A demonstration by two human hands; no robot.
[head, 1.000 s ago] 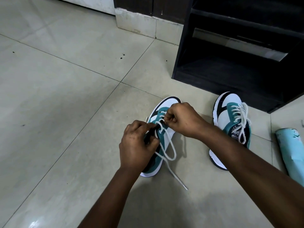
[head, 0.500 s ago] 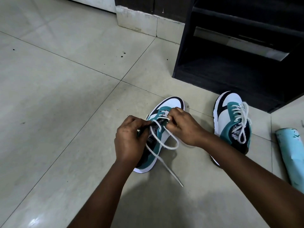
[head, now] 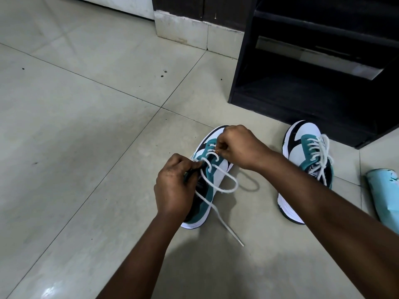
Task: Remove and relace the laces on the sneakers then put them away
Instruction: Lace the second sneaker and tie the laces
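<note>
- Working over the near sneaker, which lies on the tiled floor with its toe pointing away, both hands meet above its eyelets.
- The left hand has its fingers curled in at the tongue and the left edge of the lacing, gripping the sneaker there; its fingertips pinch close together.
- The right hand is curled into a tight pinch over the upper eyelets, holding the white lace near the toe end of the lacing.
- The lace crosses only the eyelets nearest the toe; a slack loop bulges to the right of the shoe and one free end trails across the floor toward the viewer.
- The second sneaker stands to the right, apart from the first, fully laced with loose ends draped over its tongue.
- It sits just in front of a black shelf unit whose lower compartment is open.
- A pale blue object lies on the floor at the right edge; what it is cannot be told.
</note>
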